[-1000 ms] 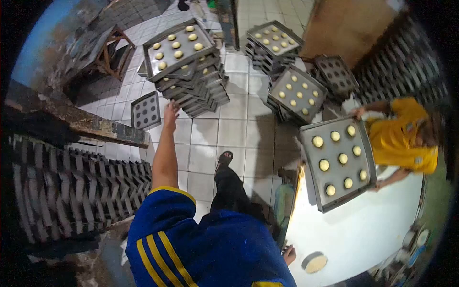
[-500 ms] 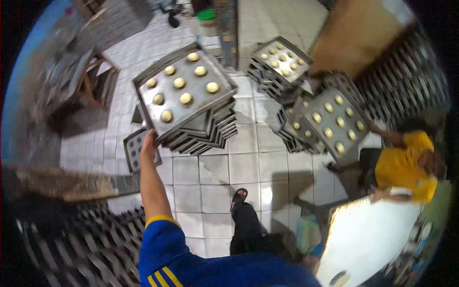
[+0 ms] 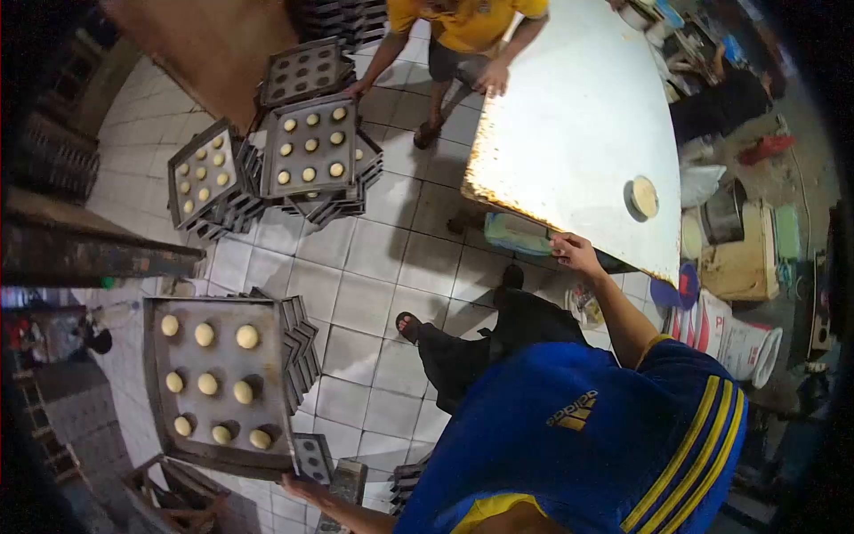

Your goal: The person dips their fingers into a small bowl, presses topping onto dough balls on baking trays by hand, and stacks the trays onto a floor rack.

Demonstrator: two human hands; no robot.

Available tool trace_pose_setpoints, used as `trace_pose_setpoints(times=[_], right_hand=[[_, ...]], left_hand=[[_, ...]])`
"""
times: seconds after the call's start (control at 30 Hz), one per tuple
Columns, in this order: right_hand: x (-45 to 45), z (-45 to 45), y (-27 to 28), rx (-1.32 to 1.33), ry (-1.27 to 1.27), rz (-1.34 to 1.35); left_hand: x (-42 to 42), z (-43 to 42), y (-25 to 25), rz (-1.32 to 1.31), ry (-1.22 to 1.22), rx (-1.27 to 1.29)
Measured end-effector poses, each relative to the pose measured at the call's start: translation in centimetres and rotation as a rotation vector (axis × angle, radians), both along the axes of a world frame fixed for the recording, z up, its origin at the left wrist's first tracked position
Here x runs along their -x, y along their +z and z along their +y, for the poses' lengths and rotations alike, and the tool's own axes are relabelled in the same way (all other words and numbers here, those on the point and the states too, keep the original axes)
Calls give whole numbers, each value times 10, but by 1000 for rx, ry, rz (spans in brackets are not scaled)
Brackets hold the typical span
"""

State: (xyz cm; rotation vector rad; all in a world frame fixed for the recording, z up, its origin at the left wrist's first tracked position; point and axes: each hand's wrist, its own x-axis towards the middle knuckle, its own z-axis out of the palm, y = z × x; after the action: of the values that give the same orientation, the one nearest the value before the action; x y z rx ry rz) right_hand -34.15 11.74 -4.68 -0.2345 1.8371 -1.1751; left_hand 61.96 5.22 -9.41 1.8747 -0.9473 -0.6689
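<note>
With the left hand (image 3: 307,490) at the tray's (image 3: 227,358) corner, grip unclear, move smoothly so the dough balls (image 3: 207,384) don't slide.

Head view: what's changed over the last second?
Co-worker's tray went from near the table onto a stack; one of their hands remains at its corner, the other let go. Left hand came to the corner of the near tray. View swung right. Unchanged: right hand by the table edge, nine dough balls on both trays.
</note>
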Motion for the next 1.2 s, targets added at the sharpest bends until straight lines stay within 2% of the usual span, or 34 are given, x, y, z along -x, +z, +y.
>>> trace_pose_setpoints(times=[0.03,0.07,0.17,0.23,0.3,0.37,0.43,0.5,0.57,0.6,0.67,0.7,0.73,0.8,0.87,0.93,1.03,1.07,1.17,1.2], right_hand=[[16,18,-5,5,-52,21],[31,39,-9,11,-102,44],[103,105,-44,69,-201,152],[140,122,-30,5,-293,141],[180,136,-12,55,-460,146],[230,154,0,39,-473,222],[289,182,-11,29,-455,358],[339,212,-12,-24,-356,593],[371,219,-7,-60,-283,917],[387,219,-5,-130,-249,878],[415,208,0,-201,-211,830],[424,202,2,-227,-132,883],[433,197,0,-251,-53,937],[452,187,-13,-253,33,1007],[464,177,-22,-250,125,1078],[471,168,-28,-438,241,1120],[480,161,-38,-587,312,1131],[479,162,-38,-580,338,1127],[482,154,-33,-563,413,1166],[484,153,-36,-534,428,1198]], left_hand=[[20,16,5,205,27,66],[51,40,16,-125,-43,-30],[159,60,48,250,36,-69],[311,52,111,438,106,-8],[328,70,55,474,-164,-81],[361,97,1,-349,-417,-133],[462,81,35,-425,-707,-160],[550,65,43,631,-553,-175],[602,58,37,848,-618,-225],[623,53,31,510,-802,-257],[652,40,-10,505,-905,-322],[664,37,-31,843,-822,-362],[690,36,-28,837,-824,-371],[748,26,-14,757,-656,-402],[776,20,-26,732,-657,-431],[806,19,-28,645,-608,-468],[822,13,-38,682,-696,-473],[837,14,-30,698,-700,-469],[840,9,-73,623,-742,-467],[848,8,-73,622,-709,-462]])
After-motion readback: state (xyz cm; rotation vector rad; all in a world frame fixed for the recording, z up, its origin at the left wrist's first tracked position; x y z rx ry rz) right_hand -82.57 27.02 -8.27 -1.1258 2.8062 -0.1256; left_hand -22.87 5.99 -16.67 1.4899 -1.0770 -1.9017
